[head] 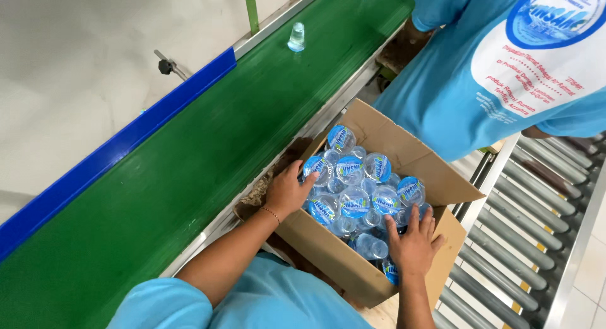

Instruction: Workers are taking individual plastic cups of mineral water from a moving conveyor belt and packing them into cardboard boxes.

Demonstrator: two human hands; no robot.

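Observation:
An open cardboard box (404,146) holds several clear plastic water cups with blue foil lids (355,199). My left hand (287,190) rests on the box's left edge, fingers spread and touching a cup at that side. My right hand (413,240) lies flat over the cups at the near right corner of the box, fingers apart. Neither hand grips anything that I can see.
A green conveyor belt (189,171) runs along the left, with a blue side rail (120,146) and one cup (297,37) far up it. Metal rollers (536,222) lie right of the box. A person in a light blue shirt (505,64) stands beyond the box.

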